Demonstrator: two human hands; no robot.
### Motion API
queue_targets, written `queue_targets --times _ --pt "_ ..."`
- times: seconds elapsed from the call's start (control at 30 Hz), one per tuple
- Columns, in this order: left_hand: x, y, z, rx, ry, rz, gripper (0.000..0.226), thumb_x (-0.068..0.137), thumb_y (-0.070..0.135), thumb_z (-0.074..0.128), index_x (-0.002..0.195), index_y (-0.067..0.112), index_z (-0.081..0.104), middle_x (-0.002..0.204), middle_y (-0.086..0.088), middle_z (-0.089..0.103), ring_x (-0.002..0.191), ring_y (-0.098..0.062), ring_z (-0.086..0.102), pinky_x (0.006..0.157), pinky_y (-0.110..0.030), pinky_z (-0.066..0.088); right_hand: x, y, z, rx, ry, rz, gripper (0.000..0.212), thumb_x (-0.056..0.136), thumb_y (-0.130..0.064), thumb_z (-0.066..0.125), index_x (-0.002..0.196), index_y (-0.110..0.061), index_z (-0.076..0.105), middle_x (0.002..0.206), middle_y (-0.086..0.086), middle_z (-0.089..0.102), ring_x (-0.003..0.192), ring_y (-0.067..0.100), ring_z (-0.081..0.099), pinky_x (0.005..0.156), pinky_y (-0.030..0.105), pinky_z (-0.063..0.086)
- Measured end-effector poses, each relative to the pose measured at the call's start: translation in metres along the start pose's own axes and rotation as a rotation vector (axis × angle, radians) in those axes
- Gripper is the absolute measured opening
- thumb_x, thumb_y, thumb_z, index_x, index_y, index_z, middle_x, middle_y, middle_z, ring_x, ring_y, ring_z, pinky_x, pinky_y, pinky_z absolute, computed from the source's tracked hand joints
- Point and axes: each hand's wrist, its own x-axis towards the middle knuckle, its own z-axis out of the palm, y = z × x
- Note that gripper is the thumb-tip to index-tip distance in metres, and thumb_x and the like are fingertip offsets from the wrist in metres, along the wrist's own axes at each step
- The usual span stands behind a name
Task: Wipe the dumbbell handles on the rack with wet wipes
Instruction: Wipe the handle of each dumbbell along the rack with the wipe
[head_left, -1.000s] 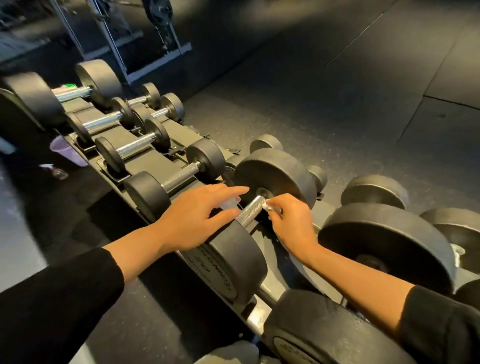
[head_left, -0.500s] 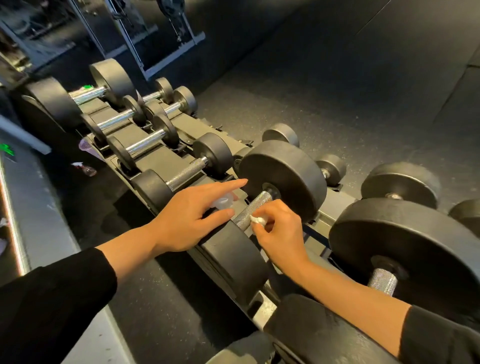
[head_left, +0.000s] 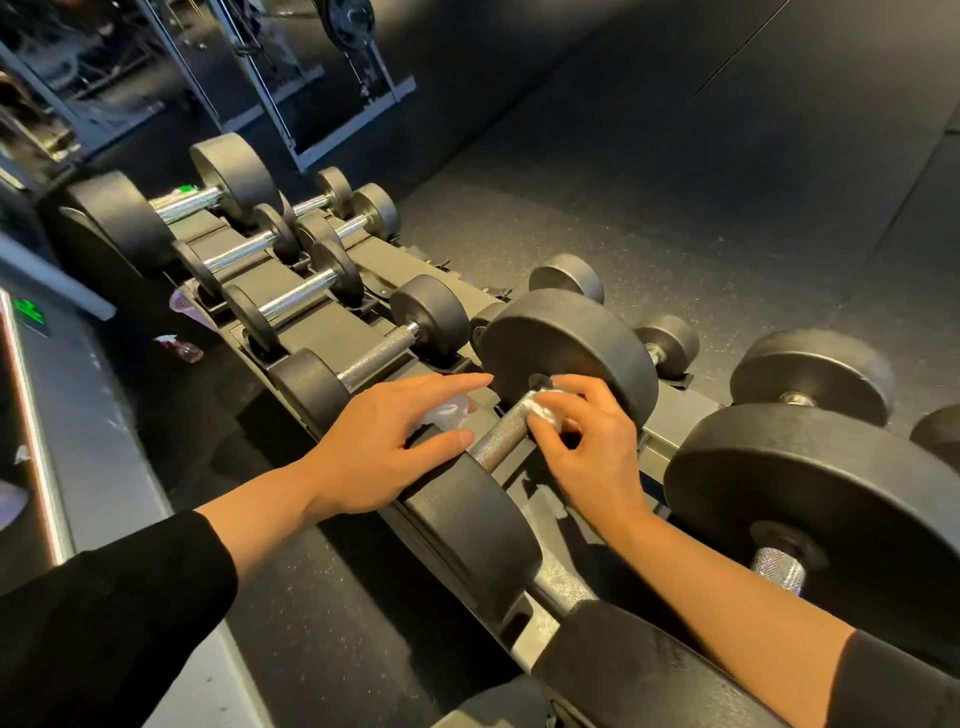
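Observation:
A big black dumbbell lies on the rack in front of me, its knurled steel handle running between two round heads. My right hand pinches a small crumpled white wet wipe against the far end of that handle, next to the far head. My left hand rests with straight fingers on the near head; a pale crumpled wipe or wrapper shows under its fingers.
Several smaller dumbbells with shiny handles line the rack to the far left. More large dumbbells sit to the right. A small spray bottle lies on the dark floor left of the rack.
My right hand has slid the wipe up the handle from its middle toward the far head. My left hand stays on the near head. The camera view has shifted a little.

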Motion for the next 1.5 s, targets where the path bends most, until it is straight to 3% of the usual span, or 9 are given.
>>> queue_targets --times 0.1,0.23,0.67,0.8,0.97,1.17,1.33,1.43,1.5 --pt "0.000 0.000 -0.001 -0.005 0.000 -0.003 0.053 0.086 0.060 0.043 0.137 0.044 0.041 0.125 0.020 0.057 0.119 0.003 0.049 0.106 -0.034 0.039 0.001 0.002 0.005 -0.137 -0.080 -0.009 0.024 0.092 -0.014 0.060 0.115 -0.014 0.067 0.122 0.002 0.060 0.113 0.010 0.052 0.094 0.014 0.037" --pt "0.001 0.000 -0.001 -0.001 -0.004 -0.010 0.054 0.086 0.060 0.043 0.138 0.043 0.042 0.125 0.020 0.057 0.118 0.002 0.050 0.106 -0.038 0.039 0.002 0.000 0.008 -0.213 -0.095 -0.014 0.026 0.087 -0.006 0.064 0.111 -0.012 0.069 0.117 0.004 0.065 0.109 0.018 0.055 0.090 0.012 0.031" --pt "0.002 0.004 -0.003 0.025 -0.001 -0.010 0.054 0.087 0.057 0.044 0.136 0.037 0.046 0.118 0.018 0.059 0.114 -0.002 0.053 0.102 -0.039 0.042 -0.012 -0.010 0.010 0.138 -0.458 -0.124 0.022 0.082 -0.003 0.068 0.100 -0.012 0.075 0.107 -0.002 0.070 0.104 0.004 0.059 0.093 0.028 0.049" --pt "0.001 0.004 -0.002 0.016 0.011 -0.017 0.054 0.085 0.060 0.042 0.134 0.038 0.048 0.120 0.018 0.059 0.116 -0.002 0.052 0.102 -0.040 0.041 -0.003 -0.016 0.005 0.147 -0.448 -0.078 0.022 0.082 0.000 0.067 0.098 -0.012 0.075 0.104 -0.002 0.070 0.100 0.003 0.061 0.090 0.019 0.049" --pt "0.009 -0.001 -0.005 -0.183 0.008 0.001 0.032 0.092 0.040 0.053 0.123 0.033 0.059 0.111 0.017 0.063 0.108 -0.001 0.056 0.095 -0.027 0.043 0.022 -0.023 0.002 -0.211 -0.241 -0.119 0.025 0.085 -0.005 0.064 0.107 -0.015 0.071 0.119 -0.001 0.064 0.113 0.009 0.052 0.095 0.016 0.038" --pt "0.045 -0.046 -0.009 -0.482 -0.048 0.053 0.027 0.097 0.012 0.050 0.117 0.026 0.062 0.106 0.008 0.067 0.099 -0.004 0.061 0.076 -0.019 0.048 0.046 -0.030 0.004 -0.719 -0.582 -0.189 0.036 0.087 -0.012 0.061 0.123 -0.020 0.062 0.143 -0.003 0.045 0.126 0.016 0.035 0.099 0.025 0.034" --pt "0.081 -0.087 -0.005 -0.288 -0.030 0.180 0.053 0.096 0.010 0.050 0.145 0.027 0.034 0.140 0.006 0.041 0.127 -0.008 0.042 0.108 -0.029 0.035 0.054 -0.043 0.012 -0.856 -0.685 -0.072 0.036 0.085 -0.009 0.062 0.119 -0.020 0.065 0.133 -0.003 0.055 0.114 0.018 0.044 0.094 0.026 0.041" --pt "0.103 -0.104 -0.013 -0.183 -0.113 0.356 0.069 0.096 0.010 0.050 0.151 0.030 0.013 0.152 0.013 0.013 0.132 -0.011 0.033 0.103 -0.020 0.030 0.059 -0.058 0.018 -0.841 -0.697 0.065 0.033 0.083 -0.001 0.061 0.111 -0.016 0.070 0.123 -0.002 0.062 0.108 0.017 0.049 0.090 0.029 0.046" --pt "0.116 -0.114 -0.015 -0.132 -0.185 0.422 0.072 0.096 0.009 0.049 0.152 0.029 0.007 0.154 0.016 0.003 0.134 -0.015 0.032 0.100 -0.019 0.031 0.057 -0.068 0.023 -0.754 -0.667 0.205 0.031 0.084 0.004 0.060 0.106 -0.015 0.072 0.119 -0.002 0.064 0.108 0.010 0.050 0.091 0.019 0.046"
